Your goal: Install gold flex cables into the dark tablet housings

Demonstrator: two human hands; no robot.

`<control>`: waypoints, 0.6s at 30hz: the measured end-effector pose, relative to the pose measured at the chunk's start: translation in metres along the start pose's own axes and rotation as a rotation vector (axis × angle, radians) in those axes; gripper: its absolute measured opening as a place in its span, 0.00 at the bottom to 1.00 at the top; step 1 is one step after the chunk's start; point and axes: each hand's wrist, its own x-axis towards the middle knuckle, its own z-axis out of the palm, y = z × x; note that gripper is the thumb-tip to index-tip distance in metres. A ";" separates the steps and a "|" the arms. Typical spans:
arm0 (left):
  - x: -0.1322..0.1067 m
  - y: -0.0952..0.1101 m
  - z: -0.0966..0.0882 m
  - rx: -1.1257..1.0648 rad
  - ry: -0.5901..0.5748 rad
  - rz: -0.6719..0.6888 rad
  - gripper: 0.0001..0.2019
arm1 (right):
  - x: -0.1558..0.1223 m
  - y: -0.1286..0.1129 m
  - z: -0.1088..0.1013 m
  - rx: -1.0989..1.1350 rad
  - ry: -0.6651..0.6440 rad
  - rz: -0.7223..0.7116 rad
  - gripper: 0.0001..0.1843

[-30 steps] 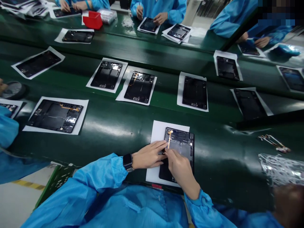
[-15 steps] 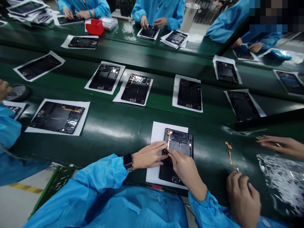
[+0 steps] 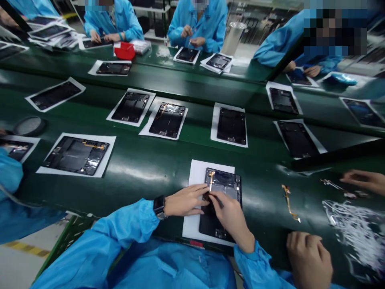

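Observation:
My left hand (image 3: 186, 200), a smartwatch on its wrist, lies with straight fingers across the edge of an opened black tablet housing (image 3: 221, 204). The housing sits on a white paper sheet (image 3: 194, 172). My right hand (image 3: 231, 218) pinches a thin dark tool (image 3: 220, 202), perhaps tweezers, whose tip is hidden near my left fingertips. Both hands are just below an orange flex cable (image 3: 211, 180) on the housing. At the right, a co-worker's hands (image 3: 308, 260) are apart from mine, near a loose orange flex cable (image 3: 288, 202).
Several more black housings lie on paper sheets along the green conveyor belts (image 3: 168, 160). Crumpled clear film (image 3: 355, 228) and small metal parts (image 3: 333, 185) lie to the right. A red box (image 3: 124, 51) stands on the far belt, with co-workers beyond.
The view has tilted, so everything sits lower in the frame. A co-worker's hands came in at the right and a loose orange flex cable appeared on the belt. My hands stay on the housing.

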 end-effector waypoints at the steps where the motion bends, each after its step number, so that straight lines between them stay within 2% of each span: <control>1: 0.007 -0.004 -0.005 -0.008 0.023 -0.028 0.16 | 0.002 0.007 -0.004 0.144 0.084 0.064 0.11; 3: 0.028 -0.016 -0.014 0.018 0.087 -0.170 0.15 | 0.007 0.022 -0.013 0.445 0.301 0.213 0.11; 5: 0.057 -0.031 -0.019 0.100 0.091 -0.364 0.16 | 0.012 0.038 -0.023 0.712 0.482 0.320 0.12; 7: 0.086 -0.045 -0.019 0.168 0.020 -0.479 0.17 | 0.014 0.056 -0.037 0.892 0.545 0.366 0.13; 9: 0.109 -0.054 -0.016 0.191 -0.041 -0.505 0.14 | 0.010 0.077 -0.057 0.930 0.567 0.408 0.14; 11: 0.121 -0.059 -0.012 0.184 -0.064 -0.493 0.09 | 0.001 0.105 -0.082 0.791 0.670 0.490 0.16; 13: 0.122 -0.060 -0.009 0.173 -0.079 -0.487 0.06 | -0.011 0.136 -0.108 0.507 0.801 0.603 0.20; 14: 0.121 -0.062 -0.009 0.166 -0.085 -0.487 0.06 | -0.015 0.152 -0.120 0.361 0.817 0.665 0.22; 16: 0.117 -0.068 -0.014 0.150 -0.097 -0.500 0.04 | -0.021 0.182 -0.139 0.170 0.732 0.719 0.24; 18: 0.118 -0.084 -0.028 0.140 -0.109 -0.538 0.04 | -0.019 0.206 -0.148 0.089 0.608 0.710 0.23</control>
